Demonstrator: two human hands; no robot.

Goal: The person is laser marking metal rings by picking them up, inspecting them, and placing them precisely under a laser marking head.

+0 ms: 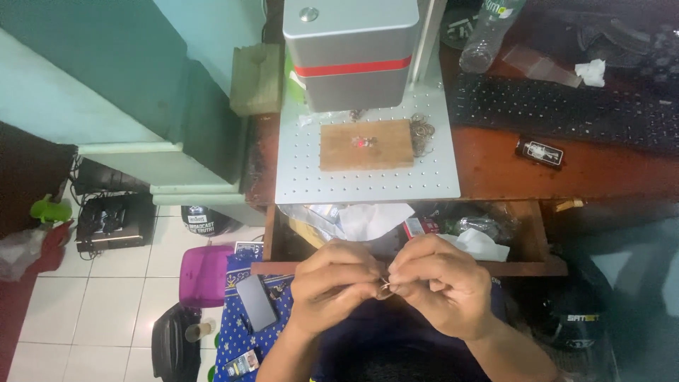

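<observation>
Both hands meet fingertip to fingertip above the lap, the left hand (334, 279) and right hand (437, 281) pinching one small metal ring (385, 284); its orientation is too small to tell.

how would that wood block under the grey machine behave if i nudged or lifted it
The wood block looks flat, broad and low, so it would probably slide rather than tip or roll. It appears rigid, likely light enough for one hand. The small metal piece on top seems loose and might skid off, and the rings beside it could scatter.
</observation>
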